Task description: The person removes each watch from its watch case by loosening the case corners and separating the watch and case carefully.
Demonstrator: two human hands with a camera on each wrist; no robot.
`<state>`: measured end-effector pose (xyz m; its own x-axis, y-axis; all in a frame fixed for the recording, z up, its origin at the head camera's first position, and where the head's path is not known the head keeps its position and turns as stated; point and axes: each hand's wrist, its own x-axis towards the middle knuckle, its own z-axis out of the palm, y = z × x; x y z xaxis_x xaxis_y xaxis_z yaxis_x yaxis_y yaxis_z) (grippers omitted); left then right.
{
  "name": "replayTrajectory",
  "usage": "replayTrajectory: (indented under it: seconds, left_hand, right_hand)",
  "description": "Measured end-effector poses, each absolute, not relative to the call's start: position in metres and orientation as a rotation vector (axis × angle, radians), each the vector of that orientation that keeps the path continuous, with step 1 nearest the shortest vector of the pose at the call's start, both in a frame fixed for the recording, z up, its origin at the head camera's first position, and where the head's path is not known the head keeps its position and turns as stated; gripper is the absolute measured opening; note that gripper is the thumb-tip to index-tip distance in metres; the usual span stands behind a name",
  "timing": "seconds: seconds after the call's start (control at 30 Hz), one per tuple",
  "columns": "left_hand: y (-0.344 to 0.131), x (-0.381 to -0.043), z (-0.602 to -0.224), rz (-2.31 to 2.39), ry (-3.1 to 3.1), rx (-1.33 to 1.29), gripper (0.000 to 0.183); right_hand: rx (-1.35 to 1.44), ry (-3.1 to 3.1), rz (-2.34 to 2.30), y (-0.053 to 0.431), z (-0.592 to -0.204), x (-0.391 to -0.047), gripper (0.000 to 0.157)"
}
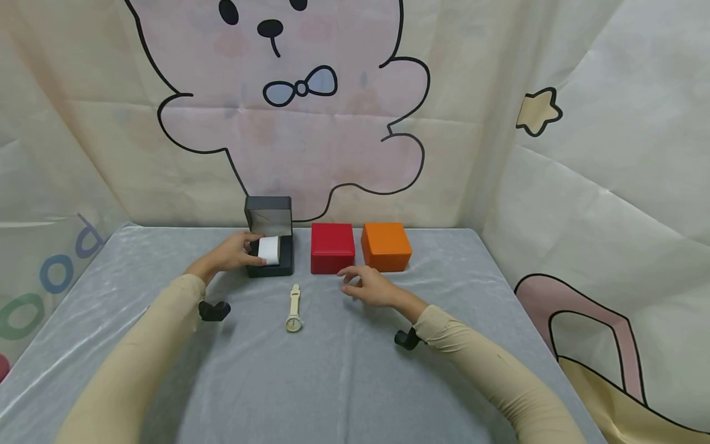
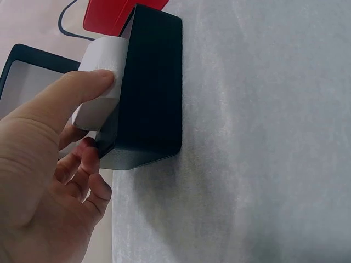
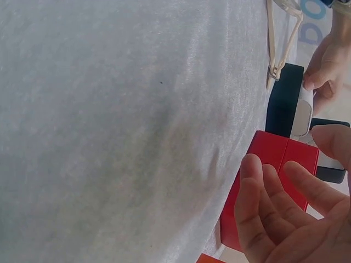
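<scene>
My left hand (image 1: 232, 251) pinches a white cushion (image 1: 269, 250) between thumb and fingers, at the mouth of a dark watch box (image 1: 286, 259). The box's lid (image 1: 269, 205) stands raised at the back. In the left wrist view the thumb lies on the near face of the cushion (image 2: 104, 57), which sticks up past the box's rim. My right hand (image 1: 370, 286) hovers before a red box (image 1: 332, 248), fingers loosely bent and holding nothing. A cream-strapped wristwatch (image 1: 294, 308) lies on the table in front of the dark box, its dial toward me.
An orange box (image 1: 386, 246), closed, stands to the right of the red one near the table's back edge. The table wears a grey cloth (image 1: 333, 382). Behind it hangs a curtain (image 1: 455, 148) with a cartoon bear print.
</scene>
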<state>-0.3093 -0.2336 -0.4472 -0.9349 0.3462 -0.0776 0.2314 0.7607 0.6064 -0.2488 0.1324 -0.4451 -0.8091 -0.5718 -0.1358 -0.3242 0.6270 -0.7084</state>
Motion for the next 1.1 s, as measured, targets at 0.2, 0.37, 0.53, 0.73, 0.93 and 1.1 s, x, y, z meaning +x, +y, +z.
replayTrajectory:
  seconds: [0.2,0.37,0.53,0.73,0.93,1.1]
  left_hand:
    - [-0.2311,-0.3117,-0.4475,0.895,2.795,0.457,0.079]
    - [-0.2297,-0.3116,-0.4466,0.896,2.800,0.464,0.078]
    - [-0.2326,-0.3093,-0.4482,0.962,2.783,0.488,0.077]
    - [-0.2326,-0.3071,-0.4483,1.005,2.770,0.469,0.073]
    - [-0.2284,-0.3078,-0.4481,0.892,2.802,0.518,0.072]
    - [-0.2294,-0.3083,-0.4499,0.914,2.766,0.487,0.075]
  right_hand:
    - [-0.720,2.503,-0.992,0.1300,-0.4445,-0.2490,0.041]
    - [-0.724,2.502,-0.991,0.1292,-0.4452,-0.2487,0.041]
    - [-0.718,2.500,-0.994,0.1282,-0.4456,-0.2475,0.041]
    - [-0.719,2.500,-0.992,0.1287,-0.4448,-0.2475,0.041]
    - [-0.720,2.502,-0.985,0.1285,-0.4463,-0.2480,0.041]
    - [-0.734,2.495,-0.998,0.1294,-0.4463,-0.2480,0.041]
